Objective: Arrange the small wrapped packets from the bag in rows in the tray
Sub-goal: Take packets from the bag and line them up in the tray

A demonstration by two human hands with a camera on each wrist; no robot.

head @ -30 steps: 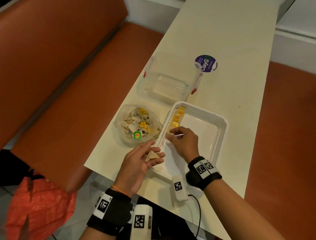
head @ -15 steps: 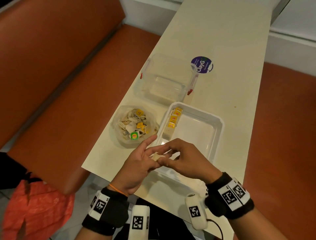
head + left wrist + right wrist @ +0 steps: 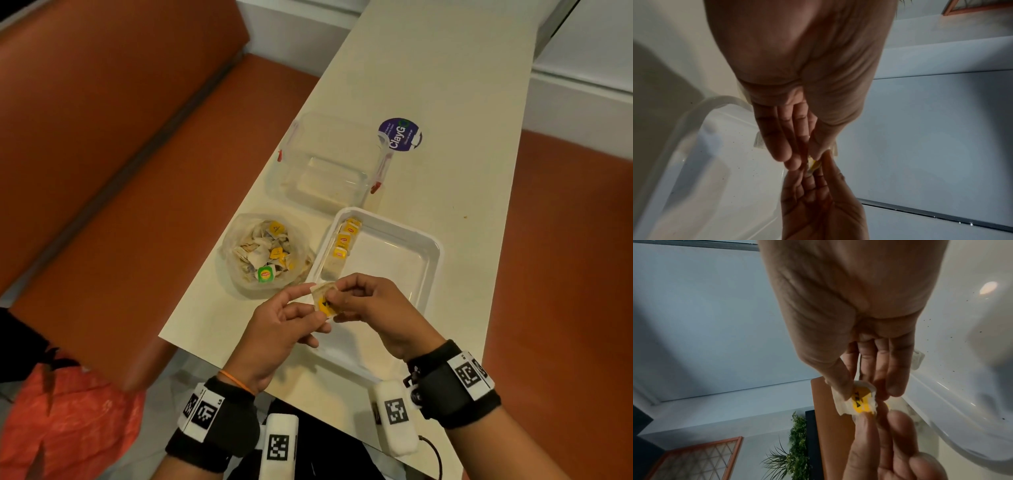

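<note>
A small white packet with a yellow label (image 3: 322, 300) (image 3: 857, 400) is held between both hands above the near left corner of the white tray (image 3: 433, 270). My left hand (image 3: 294, 317) pinches its near side and my right hand (image 3: 346, 298) pinches its far side with thumb and fingers. In the left wrist view only a sliver of the packet (image 3: 813, 164) shows between the fingertips. A row of yellow-labelled packets (image 3: 344, 240) lies along the tray's left wall. The clear bag (image 3: 233, 255) of loose packets sits left of the tray.
A clear plastic box with red clasps (image 3: 329, 164) stands beyond the tray, and a purple round sticker (image 3: 400, 134) lies on the cream table (image 3: 428, 68). Orange bench seats flank the table. An orange bag (image 3: 61, 421) lies low on the left.
My right hand left the tray's row and came back to meet my left hand. The packet that lay in the left palm is now lifted and pinched by both hands, label up.
</note>
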